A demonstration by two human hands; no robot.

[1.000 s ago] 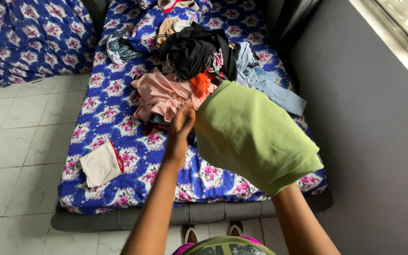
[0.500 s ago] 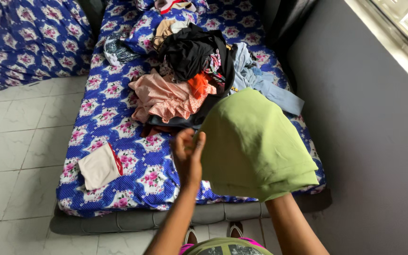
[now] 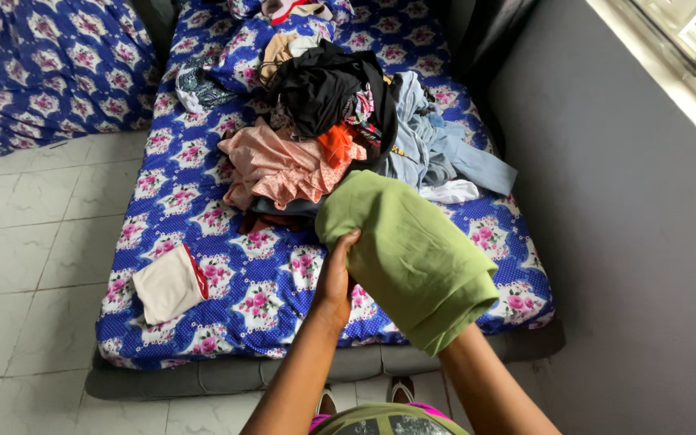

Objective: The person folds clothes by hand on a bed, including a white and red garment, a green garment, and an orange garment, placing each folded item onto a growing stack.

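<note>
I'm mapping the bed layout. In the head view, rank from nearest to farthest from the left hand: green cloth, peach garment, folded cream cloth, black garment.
From the left hand:
1. green cloth, in its grip, to the right.
2. peach garment, just beyond it.
3. folded cream cloth, far left on the sheet.
4. black garment, atop the pile.

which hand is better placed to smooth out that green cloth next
Left, probably. The left hand is bare and grips the edge of the green cloth, free to slide along it. The right hand is hidden under the cloth, which drapes over that arm.
</note>
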